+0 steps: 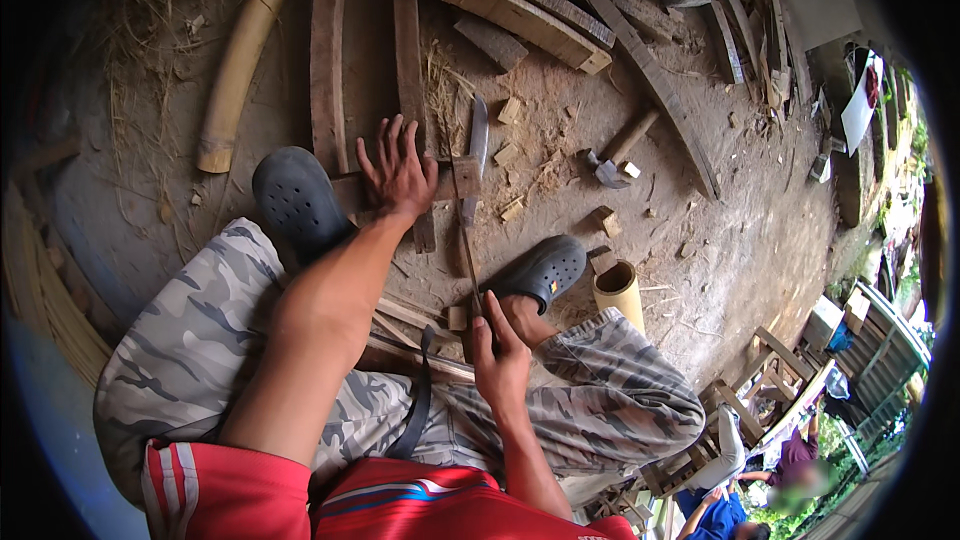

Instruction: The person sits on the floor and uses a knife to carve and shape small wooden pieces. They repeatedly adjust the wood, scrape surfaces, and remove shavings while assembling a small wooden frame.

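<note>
My left hand (398, 175) lies flat with its fingers spread on a short wooden bar (350, 190), pressing it across a long plank (410, 50). My right hand (500, 355) is closed round the near end of a saw (467, 250), seen nearly edge-on as a thin dark strip. Its blade crosses the bar close to the bar's right end (466, 178); how deep it sits I cannot tell. Just right of the saw a broad knife blade (478, 135) lies on the ground, its handle not visible. My dark clogs (300, 202) stand on either side of the work.
A hammer (622, 152), wood offcuts (508, 110) and a bamboo tube (619, 295) lie to the right. Beams (520, 15) are piled at the far side, a bamboo pole (250, 60) far left. Two people (715, 515) are at the lower right near wooden frames (785, 355).
</note>
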